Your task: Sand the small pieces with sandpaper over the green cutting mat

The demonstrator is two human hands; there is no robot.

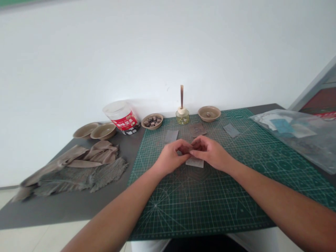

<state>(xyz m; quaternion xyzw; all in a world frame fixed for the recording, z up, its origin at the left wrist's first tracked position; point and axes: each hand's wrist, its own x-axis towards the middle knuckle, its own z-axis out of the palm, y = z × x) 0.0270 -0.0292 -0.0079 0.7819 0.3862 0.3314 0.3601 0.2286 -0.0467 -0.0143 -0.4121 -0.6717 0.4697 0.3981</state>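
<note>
My left hand [174, 154] and my right hand [208, 151] meet over the middle of the green cutting mat [183, 210]. Fingers and thumbs on both sides are pinched together at one spot; whatever lies between the fingertips is mostly hidden and too small to name. Just below them a pale square piece [194, 163] lies on the mat, partly covered by the hands. Beyond the fingers is a brownish flat piece [198, 129] with dark marks. A grey square sheet [171, 135] lies behind my left hand, and another grey sheet [231, 130] farther right.
Along the wall stand a bowl of small dark pieces [152, 121], a reed diffuser [182, 114], a tan bowl [209, 113] and a plastic tub [123, 119]. Two more bowls [103, 131] and crumpled cloths [84, 168] are left. A clear plastic bag [301, 134] lies right.
</note>
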